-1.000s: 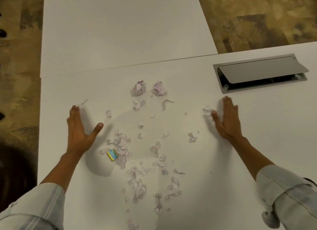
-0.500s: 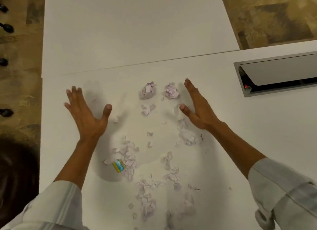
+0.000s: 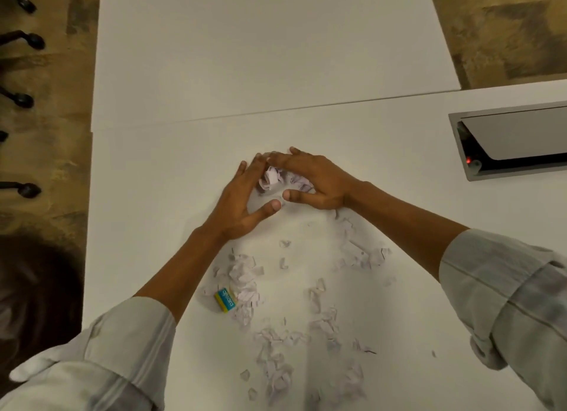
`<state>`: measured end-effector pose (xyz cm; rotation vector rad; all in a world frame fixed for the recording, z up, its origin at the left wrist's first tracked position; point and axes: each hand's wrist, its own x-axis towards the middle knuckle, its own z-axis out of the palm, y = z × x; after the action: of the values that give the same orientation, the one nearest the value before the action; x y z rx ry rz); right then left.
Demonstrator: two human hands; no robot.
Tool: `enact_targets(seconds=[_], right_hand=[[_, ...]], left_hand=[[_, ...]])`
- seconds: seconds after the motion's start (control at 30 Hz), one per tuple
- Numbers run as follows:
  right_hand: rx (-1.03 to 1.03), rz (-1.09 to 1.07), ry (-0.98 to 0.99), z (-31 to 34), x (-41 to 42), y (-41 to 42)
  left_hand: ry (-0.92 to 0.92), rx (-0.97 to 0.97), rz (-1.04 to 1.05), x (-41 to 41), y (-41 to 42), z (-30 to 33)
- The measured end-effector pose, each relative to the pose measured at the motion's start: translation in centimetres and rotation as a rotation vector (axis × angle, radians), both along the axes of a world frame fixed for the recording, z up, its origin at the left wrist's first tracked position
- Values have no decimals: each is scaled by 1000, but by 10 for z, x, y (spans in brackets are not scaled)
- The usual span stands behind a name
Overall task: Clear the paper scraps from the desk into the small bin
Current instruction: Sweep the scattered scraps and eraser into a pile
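Crumpled paper balls (image 3: 271, 179) on the white worktop (image 3: 399, 171), cupped between both hands near its middle. Left hand (image 3: 242, 202) on its edge, fingers (image 3: 250, 173) extended and loosely spread, thumb curled in toward the paper; not clenched. Right hand (image 3: 316, 179) arched over the wads from the other side, fingertips meeting the left hand's at the far end, thumb pointing at the left thumb; curved round the paper, touching it, but whether actually gripping cannot be told. Loose paper scraps (image 3: 276, 343) strewn nearer the body, between the two forearms, in a ragged trail toward the near edge. Small blue and yellow eraser (image 3: 225, 300) just beside a clump of scraps by the left forearm. Grey sleeves (image 3: 503, 291) rolled to the forearms. Grey cable hatch (image 3: 515, 140) with raised flap set into the worktop at far right. Chair castors (image 3: 29, 41) on the brown carpet at left.
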<state>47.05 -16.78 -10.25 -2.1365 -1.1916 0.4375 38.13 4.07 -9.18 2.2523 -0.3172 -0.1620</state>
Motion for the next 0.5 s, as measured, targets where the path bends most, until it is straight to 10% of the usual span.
enact_targets(seconds=[0.5], right_hand=[[-45, 82, 122, 13, -129, -70]], left_hand=[[208, -118, -153, -132, -49, 3]])
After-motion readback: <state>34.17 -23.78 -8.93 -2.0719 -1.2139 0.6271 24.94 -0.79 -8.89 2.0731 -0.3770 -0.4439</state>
